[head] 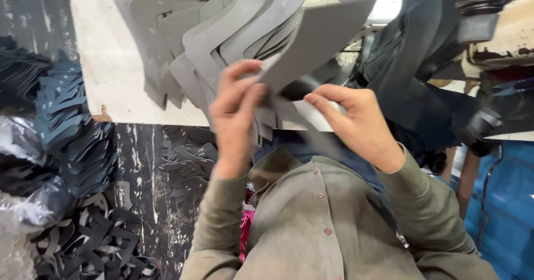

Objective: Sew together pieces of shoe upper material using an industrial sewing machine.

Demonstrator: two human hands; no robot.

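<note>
The grey sheet (317,46) I have in hand is a stiff cut piece, raised at a tilt above the edge of the white table (105,63), its lower corner down between my two hands. My left hand (233,113) has its fingers pressed together round that corner, thumb on top, pinching it. My right hand (356,124) pinches the thin pieces just beneath, fingertips closed on an edge, though the blur there hides exactly which piece.

Behind the sheet lies a fanned pile of grey pieces (206,35), overlapping like cards and spilling toward me. To peel one off cleanly, I judge I should keep the pinch near the corner, slide rather than yank, and let the other hand steady the pile so it doesn't slip off the table.

On the floor to my left sit stacks of dark blue pieces (67,124) and a heap of black offcuts (94,241). A dark machine (445,63) stands at my right.
</note>
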